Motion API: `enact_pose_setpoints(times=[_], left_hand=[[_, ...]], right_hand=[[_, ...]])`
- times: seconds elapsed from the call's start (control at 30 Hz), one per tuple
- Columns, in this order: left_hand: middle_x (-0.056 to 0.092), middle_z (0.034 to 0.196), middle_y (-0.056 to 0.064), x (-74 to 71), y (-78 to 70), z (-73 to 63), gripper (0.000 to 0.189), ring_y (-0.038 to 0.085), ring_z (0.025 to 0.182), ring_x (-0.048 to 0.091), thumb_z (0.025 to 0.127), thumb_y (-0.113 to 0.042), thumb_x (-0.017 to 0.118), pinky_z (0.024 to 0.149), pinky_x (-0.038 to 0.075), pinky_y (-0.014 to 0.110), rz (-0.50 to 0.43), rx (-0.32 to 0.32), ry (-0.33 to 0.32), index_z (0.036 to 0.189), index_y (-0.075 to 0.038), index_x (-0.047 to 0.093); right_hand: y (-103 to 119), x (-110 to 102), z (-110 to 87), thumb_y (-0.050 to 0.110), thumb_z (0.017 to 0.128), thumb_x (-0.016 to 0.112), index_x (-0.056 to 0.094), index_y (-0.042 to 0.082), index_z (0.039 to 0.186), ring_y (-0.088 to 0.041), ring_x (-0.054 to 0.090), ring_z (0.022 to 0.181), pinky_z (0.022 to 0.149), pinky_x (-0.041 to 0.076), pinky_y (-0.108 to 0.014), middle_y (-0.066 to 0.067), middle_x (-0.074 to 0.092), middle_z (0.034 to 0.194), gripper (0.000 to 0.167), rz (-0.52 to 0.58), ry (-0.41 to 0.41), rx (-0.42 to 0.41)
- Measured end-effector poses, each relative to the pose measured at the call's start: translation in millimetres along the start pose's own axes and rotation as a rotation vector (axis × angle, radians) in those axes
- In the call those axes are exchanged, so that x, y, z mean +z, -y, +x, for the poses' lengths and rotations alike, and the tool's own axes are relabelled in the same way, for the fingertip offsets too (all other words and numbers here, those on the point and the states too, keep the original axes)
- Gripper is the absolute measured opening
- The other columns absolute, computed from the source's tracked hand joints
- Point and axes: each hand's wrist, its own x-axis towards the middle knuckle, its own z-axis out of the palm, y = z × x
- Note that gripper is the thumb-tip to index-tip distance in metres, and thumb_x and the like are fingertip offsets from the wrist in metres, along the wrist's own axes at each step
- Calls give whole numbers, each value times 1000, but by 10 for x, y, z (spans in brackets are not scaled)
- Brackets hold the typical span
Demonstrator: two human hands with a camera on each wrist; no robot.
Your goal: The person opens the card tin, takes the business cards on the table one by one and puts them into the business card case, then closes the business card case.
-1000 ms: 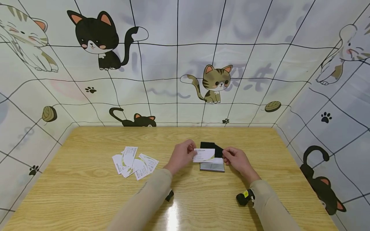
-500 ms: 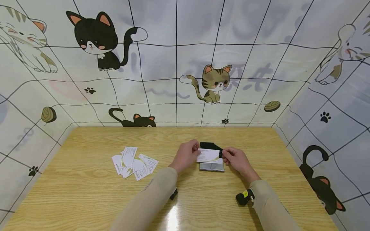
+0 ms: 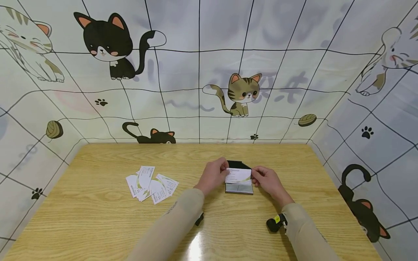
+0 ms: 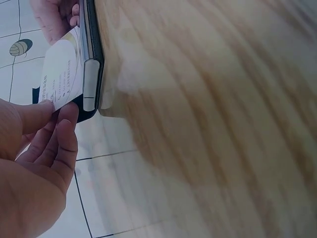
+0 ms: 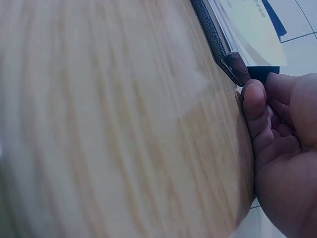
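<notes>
A white business card [image 3: 238,175] with a green swoosh lies over the open card case [image 3: 239,189], right of the table's middle. My left hand [image 3: 212,176] pinches the card's left edge between thumb and fingers; the left wrist view shows this hold on the card [image 4: 63,69] closely. The case has a silvery tray and a black lid [image 3: 236,164] folded back. At its right side, my right hand [image 3: 270,183] pinches the edge of the black lid. More white cards show inside the case [image 5: 210,37] in the right wrist view.
Several business cards [image 3: 146,177] lie fanned out on the wooden table [image 3: 98,217], to the left. Cat-patterned cloth walls [image 3: 183,79] stand behind and on both sides. A black camera [image 3: 274,224] sits at the right wrist.
My left hand has moved to the right with the business card, which now lines up over the case. My right hand has stayed at the lid's edge.
</notes>
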Motion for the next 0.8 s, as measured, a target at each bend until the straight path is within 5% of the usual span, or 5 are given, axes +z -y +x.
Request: enact_pose_setpoints(times=[0.8], left_hand=[[60,87,1,75,27,34,7,14,80,53,94,-3,74,73,48,27,90,-10,35,93,-8,68]], right_hand=[[15,0,-9,11,108,54,66,-6,112,-16,58,72,63,53,-24,-8,62,82,22,-18,-7,6]])
